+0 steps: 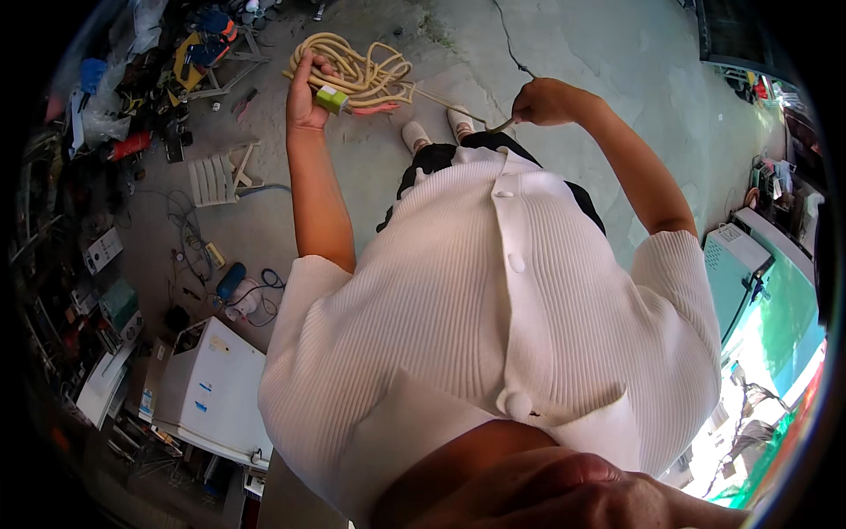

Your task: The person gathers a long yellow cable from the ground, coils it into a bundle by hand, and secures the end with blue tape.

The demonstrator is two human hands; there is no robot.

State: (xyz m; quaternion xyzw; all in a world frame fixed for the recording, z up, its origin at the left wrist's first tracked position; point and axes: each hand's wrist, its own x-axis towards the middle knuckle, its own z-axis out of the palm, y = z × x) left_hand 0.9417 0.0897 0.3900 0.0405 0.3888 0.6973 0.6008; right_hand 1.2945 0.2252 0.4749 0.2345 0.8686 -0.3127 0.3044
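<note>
A beige cable (352,69) is gathered in several loose loops at the upper middle. My left hand (308,99) is closed around the left side of the coil, with its fingers wrapped over the loops. A yellow-green block (331,100) with a pale top sits against the coil beside my left palm, and a pinkish-red piece (374,108) shows below the loops. One length of the cable runs from the coil across to my right hand (548,101), which is pinched on it. A thin dark line (508,42) trails across the floor beyond that hand.
A white slatted chair (213,180) stands on the concrete floor at left, near tangled cords (187,225) and a blue cylinder (232,279). Clutter and a white cabinet (216,383) line the left side. A pale green metal cabinet (733,264) stands at right.
</note>
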